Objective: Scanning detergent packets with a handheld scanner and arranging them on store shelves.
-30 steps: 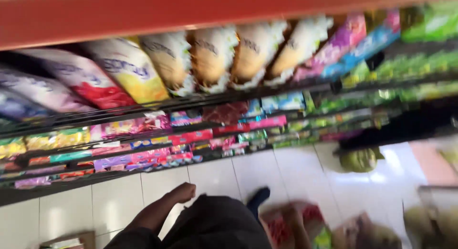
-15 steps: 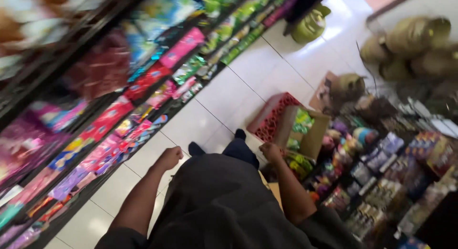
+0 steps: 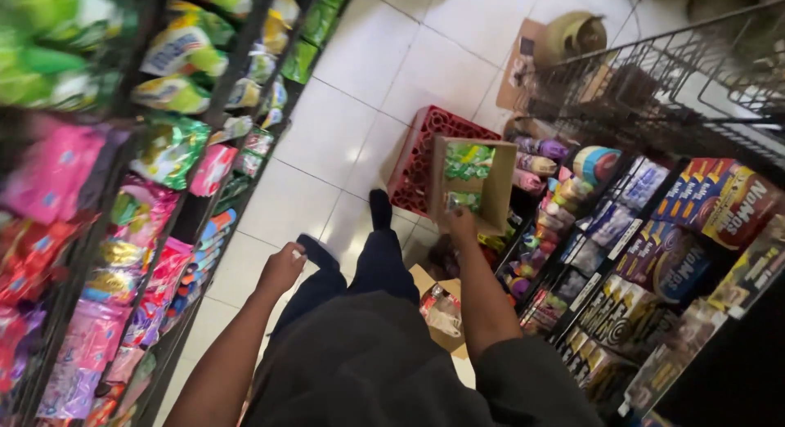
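A cardboard box of green packets is held in a shop aisle.

Nearest, the left hand [image 3: 282, 269] is seen hanging loosely curled and empty beside the dark trousers, close to the shelf of pink sachets [image 3: 123, 312]. Further out, the right hand [image 3: 460, 226] is closed on the lower edge of an open cardboard box [image 3: 499, 186] holding green packets [image 3: 468, 161], raised above a red plastic crate [image 3: 425, 153] on the tiled floor [image 3: 343, 124]. Beyond, a wire basket rack [image 3: 654, 83] is seen.
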